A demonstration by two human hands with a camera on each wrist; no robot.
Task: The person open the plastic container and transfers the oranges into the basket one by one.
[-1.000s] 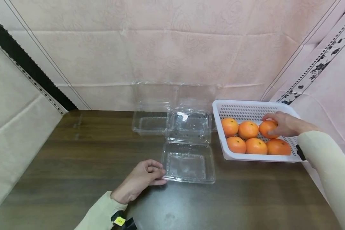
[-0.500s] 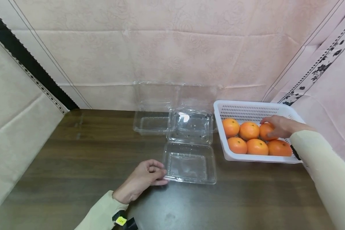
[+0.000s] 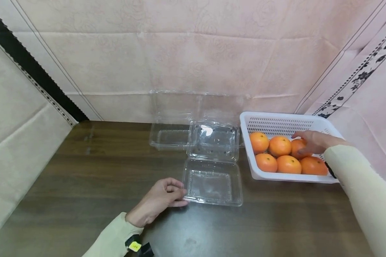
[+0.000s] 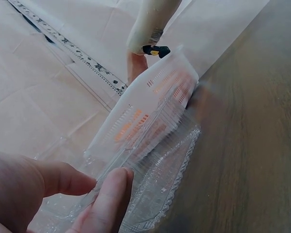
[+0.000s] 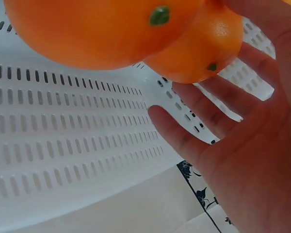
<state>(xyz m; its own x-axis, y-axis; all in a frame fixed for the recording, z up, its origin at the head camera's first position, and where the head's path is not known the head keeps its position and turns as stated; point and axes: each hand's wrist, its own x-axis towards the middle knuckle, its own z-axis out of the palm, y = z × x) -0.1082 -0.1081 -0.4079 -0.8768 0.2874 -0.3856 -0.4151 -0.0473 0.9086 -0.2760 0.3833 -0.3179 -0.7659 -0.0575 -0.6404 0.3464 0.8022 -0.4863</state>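
My left hand [image 3: 161, 198] pinches the left front edge of an open clear plastic clamshell container [image 3: 212, 182] between thumb and fingers; the left wrist view shows the thumb [image 4: 68, 179] against its rim. At the right, my right hand [image 3: 315, 142] reaches into a white slotted basket [image 3: 286, 175] and holds the orange [image 3: 297, 147] at the back right. In the right wrist view, fingers spread around that orange [image 5: 203, 48], and the thumb is partly cut off. Several other oranges [image 3: 288, 165] lie in two rows in the basket.
Behind the held container stand more open clear containers [image 3: 170, 137], their lids raised against the pale cloth backdrop [image 3: 186, 53]. The basket sits close to their right side. All rest on a dark wooden table [image 3: 93, 185].
My right hand has shifted slightly left and down around the back right orange, then stayed nearly still. My left hand keeps its pinch on the container. The head view has moved slightly.
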